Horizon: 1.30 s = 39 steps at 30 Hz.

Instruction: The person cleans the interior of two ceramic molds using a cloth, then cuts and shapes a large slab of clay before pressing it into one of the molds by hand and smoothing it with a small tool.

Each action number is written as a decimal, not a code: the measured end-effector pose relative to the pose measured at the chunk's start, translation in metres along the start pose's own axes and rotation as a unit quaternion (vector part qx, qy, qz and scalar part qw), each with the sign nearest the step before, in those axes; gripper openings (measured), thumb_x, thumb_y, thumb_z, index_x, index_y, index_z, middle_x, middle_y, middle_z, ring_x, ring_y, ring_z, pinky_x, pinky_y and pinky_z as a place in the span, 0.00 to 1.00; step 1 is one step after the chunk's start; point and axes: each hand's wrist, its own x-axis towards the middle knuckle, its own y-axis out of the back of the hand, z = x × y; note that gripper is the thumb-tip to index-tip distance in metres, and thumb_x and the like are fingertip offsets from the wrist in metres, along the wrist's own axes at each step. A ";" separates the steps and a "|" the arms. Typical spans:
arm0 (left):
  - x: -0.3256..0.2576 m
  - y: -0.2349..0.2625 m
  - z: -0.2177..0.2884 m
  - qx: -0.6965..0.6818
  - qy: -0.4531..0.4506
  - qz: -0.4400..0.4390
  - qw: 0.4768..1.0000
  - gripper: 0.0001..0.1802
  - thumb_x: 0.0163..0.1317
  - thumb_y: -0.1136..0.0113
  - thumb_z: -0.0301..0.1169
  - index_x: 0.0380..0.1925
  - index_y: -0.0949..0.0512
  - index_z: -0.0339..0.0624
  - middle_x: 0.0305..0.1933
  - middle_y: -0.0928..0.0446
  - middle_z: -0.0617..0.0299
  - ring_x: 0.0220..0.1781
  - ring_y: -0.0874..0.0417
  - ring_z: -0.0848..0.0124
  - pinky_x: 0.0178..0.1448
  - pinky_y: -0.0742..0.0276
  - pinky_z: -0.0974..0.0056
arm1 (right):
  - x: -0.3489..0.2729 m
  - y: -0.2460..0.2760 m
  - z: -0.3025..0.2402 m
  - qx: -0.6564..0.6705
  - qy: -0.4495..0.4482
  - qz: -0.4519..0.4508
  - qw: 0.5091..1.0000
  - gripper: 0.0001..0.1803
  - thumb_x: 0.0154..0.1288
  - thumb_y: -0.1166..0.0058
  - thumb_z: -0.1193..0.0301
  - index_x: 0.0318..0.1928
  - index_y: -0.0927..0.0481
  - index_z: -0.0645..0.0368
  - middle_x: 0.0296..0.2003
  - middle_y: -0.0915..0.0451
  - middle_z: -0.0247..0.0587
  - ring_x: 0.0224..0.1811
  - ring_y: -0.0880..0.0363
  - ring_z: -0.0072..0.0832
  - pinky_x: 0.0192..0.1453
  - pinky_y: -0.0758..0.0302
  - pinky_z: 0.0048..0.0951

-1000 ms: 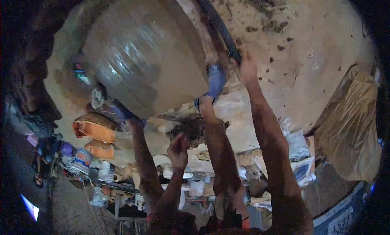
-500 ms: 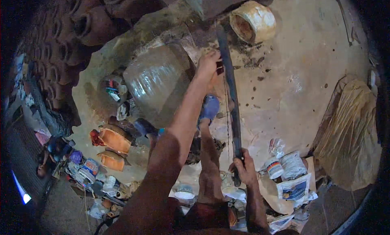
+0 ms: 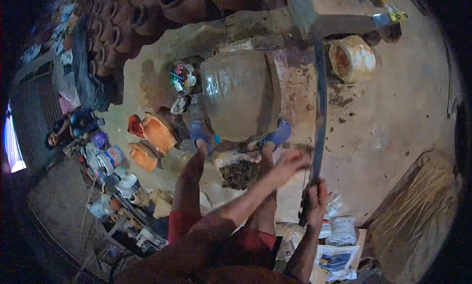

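Observation:
My right hand point(image 3: 317, 201) is closed round the near end of a long dark bar point(image 3: 320, 107), which stretches away from me over the floor. A thin cord or wire seems to run along the bar's left side. Beside the bar, just ahead of my right hand, my left hand point(image 3: 294, 162) has its fingers bent together. Motion blurs them, and what they hold cannot be made out. Left of the bar, beyond my feet, lies a large smooth grey-brown block point(image 3: 236, 97) with a wet shine, perhaps clay.
Round clay pots point(image 3: 142, 14) stand massed at the far left. A pale, hollow drum point(image 3: 351, 59) lies beyond the bar. Orange curved pieces point(image 3: 158, 131) and cluttered containers are at left, where a person point(image 3: 73, 127) appears. A tan sheet-covered heap point(image 3: 418, 220) is at right.
My left hand has come back along the bar toward my right hand. The view has shifted, so the block and pots show more fully. My right hand still grips the bar.

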 end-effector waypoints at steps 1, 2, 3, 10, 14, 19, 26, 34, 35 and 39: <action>-0.024 -0.006 -0.039 -0.009 0.013 -0.003 1.000 0.13 0.74 0.40 0.35 0.51 0.21 0.39 0.49 0.19 0.67 0.53 0.21 0.77 0.61 0.23 0.65 | 0.018 -0.004 -0.010 -0.065 0.074 0.016 0.995 0.15 0.77 0.53 0.61 0.52 0.27 0.60 0.29 0.27 0.33 0.29 0.28 0.23 0.32 0.30 0.31; -0.045 -0.020 -0.081 -0.169 -0.053 -0.021 0.984 0.16 0.74 0.40 0.37 0.55 0.22 0.40 0.53 0.20 0.68 0.56 0.22 0.77 0.63 0.24 0.64 | 0.033 -0.012 -0.016 -0.125 0.150 0.029 0.980 0.15 0.77 0.53 0.62 0.53 0.27 0.61 0.32 0.26 0.36 0.34 0.27 0.27 0.37 0.28 0.34; -0.070 -0.033 -0.105 -0.254 0.017 -0.013 0.967 0.17 0.74 0.40 0.37 0.57 0.22 0.41 0.55 0.20 0.68 0.58 0.22 0.77 0.62 0.24 0.63 | 0.039 -0.024 -0.030 -0.126 0.155 0.013 0.980 0.15 0.77 0.53 0.62 0.53 0.27 0.61 0.32 0.26 0.36 0.34 0.27 0.27 0.37 0.28 0.34; -0.042 0.040 -0.060 -0.163 -0.064 -0.017 0.984 0.22 0.70 0.35 0.36 0.61 0.23 0.43 0.55 0.18 0.64 0.54 0.19 0.73 0.57 0.20 0.59 | 0.041 -0.054 -0.063 -0.296 0.192 -0.007 0.936 0.19 0.73 0.45 0.62 0.55 0.26 0.63 0.36 0.26 0.39 0.38 0.29 0.31 0.44 0.29 0.33; -0.026 0.161 0.036 0.253 -0.225 0.259 0.905 0.27 0.62 0.33 0.33 0.62 0.24 0.40 0.53 0.18 0.51 0.53 0.16 0.59 0.62 0.23 0.58 | 0.065 -0.034 -0.052 -0.371 0.209 -0.026 0.905 0.34 0.54 0.25 0.51 0.52 0.24 0.62 0.33 0.22 0.46 0.32 0.23 0.43 0.39 0.26 0.41; -0.026 0.340 0.129 0.433 -0.398 0.327 0.739 0.29 0.54 0.29 0.37 0.57 0.22 0.40 0.61 0.23 0.53 0.64 0.24 0.53 0.66 0.27 0.52 | 0.114 -0.046 -0.102 -0.590 0.268 -0.103 0.755 0.31 0.51 0.24 0.51 0.44 0.24 0.58 0.34 0.20 0.48 0.32 0.19 0.52 0.33 0.25 0.48; 0.022 0.588 -0.002 0.012 0.050 0.426 0.903 0.32 0.59 0.31 0.43 0.61 0.23 0.40 0.51 0.19 0.46 0.53 0.16 0.51 0.54 0.19 0.51 | 0.128 -0.096 -0.062 -0.619 0.197 -0.142 0.747 0.27 0.51 0.23 0.56 0.39 0.26 0.58 0.28 0.22 0.49 0.31 0.21 0.51 0.35 0.24 0.46; 0.130 0.634 -0.131 -0.520 -0.128 0.265 0.802 0.22 0.70 0.42 0.40 0.56 0.24 0.36 0.39 0.18 0.59 0.33 0.19 0.64 0.37 0.20 0.62 | 0.085 -0.168 0.000 -0.521 0.033 -0.023 0.852 0.25 0.56 0.24 0.57 0.41 0.23 0.59 0.32 0.19 0.40 0.34 0.21 0.39 0.45 0.24 0.42; 0.129 0.646 -0.155 -0.529 -0.174 0.244 0.794 0.20 0.72 0.44 0.39 0.56 0.25 0.36 0.39 0.19 0.60 0.32 0.20 0.66 0.35 0.21 0.63 | 0.081 -0.178 0.002 -0.498 0.004 -0.013 0.867 0.25 0.56 0.24 0.57 0.43 0.21 0.59 0.33 0.17 0.40 0.37 0.20 0.39 0.48 0.25 0.42; 0.105 0.696 -0.183 -0.517 -0.194 0.248 0.796 0.16 0.73 0.48 0.32 0.56 0.24 0.38 0.41 0.19 0.62 0.34 0.18 0.67 0.42 0.18 0.64 | 0.083 -0.222 -0.018 -0.561 0.022 -0.035 0.827 0.26 0.49 0.21 0.63 0.42 0.25 0.58 0.34 0.16 0.37 0.36 0.19 0.27 0.43 0.21 0.36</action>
